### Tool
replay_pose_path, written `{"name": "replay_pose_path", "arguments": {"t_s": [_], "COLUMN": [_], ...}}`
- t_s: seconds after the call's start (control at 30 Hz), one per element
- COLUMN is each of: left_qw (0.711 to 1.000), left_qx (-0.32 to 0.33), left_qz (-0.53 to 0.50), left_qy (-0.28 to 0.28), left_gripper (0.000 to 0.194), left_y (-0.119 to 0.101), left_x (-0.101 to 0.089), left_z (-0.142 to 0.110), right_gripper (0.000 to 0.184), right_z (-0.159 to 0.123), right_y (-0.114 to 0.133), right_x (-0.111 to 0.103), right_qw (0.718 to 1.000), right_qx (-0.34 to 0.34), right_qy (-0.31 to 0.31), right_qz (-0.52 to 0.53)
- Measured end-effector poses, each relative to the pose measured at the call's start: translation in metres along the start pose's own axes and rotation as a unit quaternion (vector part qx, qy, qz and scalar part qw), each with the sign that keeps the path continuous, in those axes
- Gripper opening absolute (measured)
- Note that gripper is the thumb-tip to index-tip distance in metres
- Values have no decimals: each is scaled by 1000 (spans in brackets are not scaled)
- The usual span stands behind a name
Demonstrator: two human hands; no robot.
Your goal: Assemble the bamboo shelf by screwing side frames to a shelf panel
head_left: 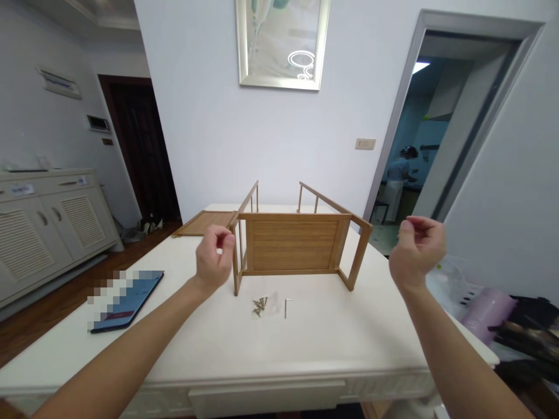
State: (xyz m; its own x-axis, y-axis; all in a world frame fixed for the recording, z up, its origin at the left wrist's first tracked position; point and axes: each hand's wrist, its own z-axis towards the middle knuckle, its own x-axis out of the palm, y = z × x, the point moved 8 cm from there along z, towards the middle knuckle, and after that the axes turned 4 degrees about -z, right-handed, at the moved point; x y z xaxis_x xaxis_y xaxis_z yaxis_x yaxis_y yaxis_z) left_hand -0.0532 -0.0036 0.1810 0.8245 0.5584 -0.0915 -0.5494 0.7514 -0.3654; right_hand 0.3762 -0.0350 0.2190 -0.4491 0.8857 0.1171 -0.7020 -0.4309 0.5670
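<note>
A small wooden rack (pixel 297 243) stands on the white table, with a slatted panel fixed between two side frames. My left hand (pixel 215 256) is curled closed in front of the left side frame; whether it touches the wood I cannot tell. Out to the right of the rack, my right hand (pixel 418 251) is held up in the air, fingers curled in, with nothing visible in them. Several screws (pixel 259 306) lie in a clear plastic bag in front of the rack. Beside them is an L-shaped hex key (pixel 286 308).
A second wooden panel (pixel 205 223) lies flat at the table's back left. Near the left edge rests a tablet (pixel 131 302). Bags and a purple roll (pixel 489 314) are piled right of the white table (pixel 305 349). A person (pixel 397 174) stands beyond the doorway.
</note>
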Motion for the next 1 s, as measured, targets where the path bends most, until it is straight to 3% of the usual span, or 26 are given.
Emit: {"name": "replay_pose_path", "arguments": {"t_s": [0.03,0.1,0.13,0.2,0.27,0.37,0.6,0.73,0.87,1.0], "left_qw": [997,961,937,890,842,792,768,769,816,894], "left_qx": [57,117,114,74,37,7,-12,16,24,58], "left_qz": [-19,-25,-1,62,109,121,98,108,91,51], "left_qy": [57,250,330,445,527,598,633,630,570,440], "left_gripper": [8,11,15,20,19,17,23,32,37,27], "left_y": [-18,-44,-48,-45,-38,-29,-22,-27,-28,-31], "left_x": [15,60,82,117,140,159,173,173,163,146], "left_z": [-13,-46,-62,-86,-103,-118,-141,-148,-135,-108], "right_gripper": [12,6,8,12,16,20,31,37,47,57], "right_z": [-18,-69,-98,-146,-174,-182,-168,-178,-174,-149], "right_y": [21,55,63,61,50,41,74,71,60,44], "right_x": [0,31,51,82,106,131,151,153,143,134], "right_qw": [998,964,932,890,876,882,897,908,913,918], "right_qx": [-62,-175,-195,-190,-190,-222,-329,-337,-345,-348], "right_qy": [15,195,299,407,437,412,295,248,215,159], "right_qz": [3,43,64,77,68,43,6,-17,-38,-102]}}
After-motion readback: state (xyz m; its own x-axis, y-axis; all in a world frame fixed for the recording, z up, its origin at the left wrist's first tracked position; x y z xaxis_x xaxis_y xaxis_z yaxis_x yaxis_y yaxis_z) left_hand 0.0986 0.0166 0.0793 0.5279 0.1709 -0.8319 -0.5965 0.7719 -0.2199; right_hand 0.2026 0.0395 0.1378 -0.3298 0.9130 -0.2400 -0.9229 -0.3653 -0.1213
